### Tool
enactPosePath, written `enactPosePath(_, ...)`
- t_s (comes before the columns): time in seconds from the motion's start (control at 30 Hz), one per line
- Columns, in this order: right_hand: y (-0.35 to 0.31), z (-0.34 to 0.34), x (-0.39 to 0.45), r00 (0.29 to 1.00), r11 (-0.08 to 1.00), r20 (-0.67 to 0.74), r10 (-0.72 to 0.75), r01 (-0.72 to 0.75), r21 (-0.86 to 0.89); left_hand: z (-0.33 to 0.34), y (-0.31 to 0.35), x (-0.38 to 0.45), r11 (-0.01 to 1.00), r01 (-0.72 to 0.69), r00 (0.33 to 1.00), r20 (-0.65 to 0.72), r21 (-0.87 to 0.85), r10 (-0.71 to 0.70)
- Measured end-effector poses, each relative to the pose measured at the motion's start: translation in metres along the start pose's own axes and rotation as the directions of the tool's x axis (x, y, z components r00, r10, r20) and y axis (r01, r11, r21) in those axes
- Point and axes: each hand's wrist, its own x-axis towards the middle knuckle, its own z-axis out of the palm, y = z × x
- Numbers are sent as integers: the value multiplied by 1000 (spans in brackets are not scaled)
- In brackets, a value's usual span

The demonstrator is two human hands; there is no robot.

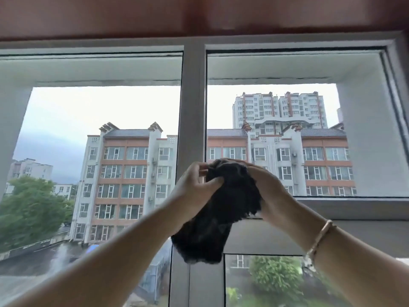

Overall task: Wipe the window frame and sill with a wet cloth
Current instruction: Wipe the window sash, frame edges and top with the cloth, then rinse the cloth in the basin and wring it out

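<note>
Head view: cloth point(223, 209) bunched between both hands point(230, 187)

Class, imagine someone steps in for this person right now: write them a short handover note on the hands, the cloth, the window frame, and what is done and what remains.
Left hand: grips the upper left of the dark cloth.
Right hand: holds the cloth's right side.
The cloth is bunched between both hands, raised in front of the central upright of the window frame, not visibly touching it.
Done: nothing the picture can confirm; no wiped area is apparent.
Left: wipe the frame's upright and cross bars, then the sill, which is out of view.
</note>
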Motion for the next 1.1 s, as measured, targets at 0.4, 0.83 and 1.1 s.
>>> enactPosePath(0.4, -22, -105, -120, 941, 956, -323, 102, -182, -231, 120, 32, -54, 932, 126, 937, 349, -341, 0)
enactPosePath(0.83, -110, -237, -323, 701, 718, -695, 161, -566, -405, 302, 155, -170, 863, 178, 771, 611, -474, 177)
enactPosePath(1.1, -157, -343, -448, 570, 744, -806, 159, -606, -281, 438, 237, -252, 834, 285, 665, 724, -473, 183)
